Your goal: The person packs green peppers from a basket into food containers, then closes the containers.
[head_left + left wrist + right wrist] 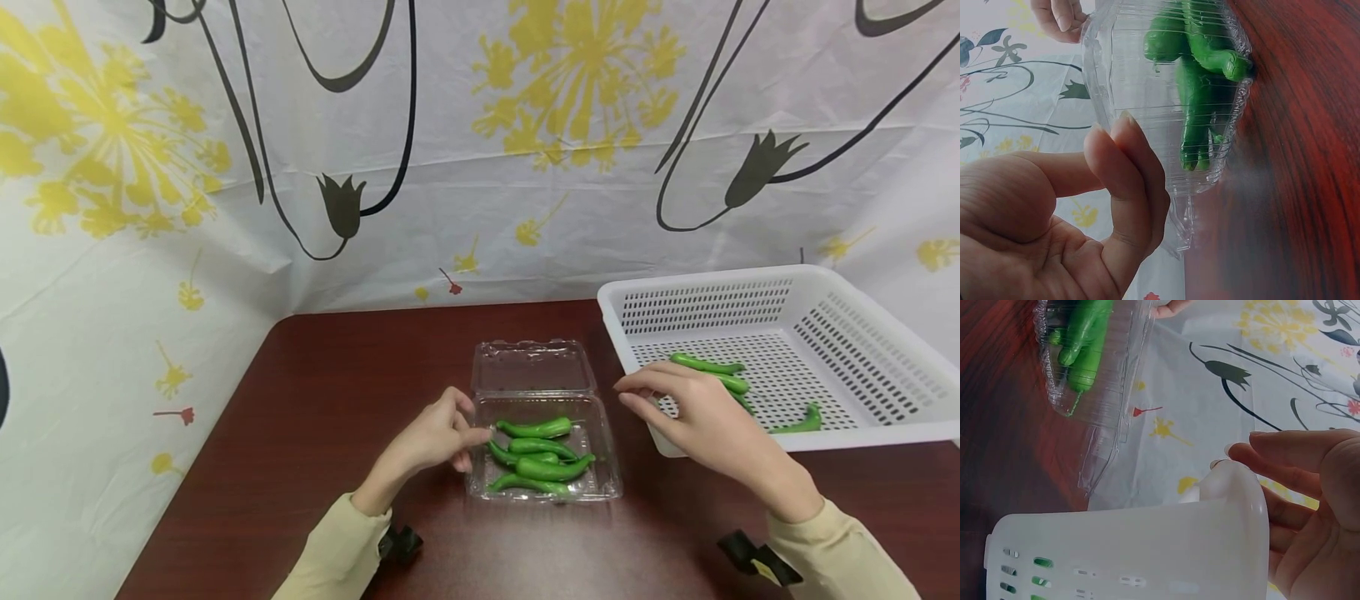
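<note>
Several green chili peppers (pixel 555 469) lie in a clear plastic clamshell box (pixel 611 492), whose lid (pixel 532 367) is folded back. Close against the box's left side is my left hand (pixel 435 429), fingers loosely curled. Its thumb tip overlaps the rim in the head view; whether it touches is unclear. My right hand (pixel 701 412) hovers by the near left corner of a white plastic basket (pixel 892 433), with a gap between thumb and forefinger and nothing held. More green peppers (pixel 708 364) lie in the basket, some partly hidden behind that hand.
Both containers stand on a dark red wooden table (pixel 345 375). A patterned white cloth (pixel 450 208) hangs behind and along the left side. The basket's raised rim borders the table's right part.
</note>
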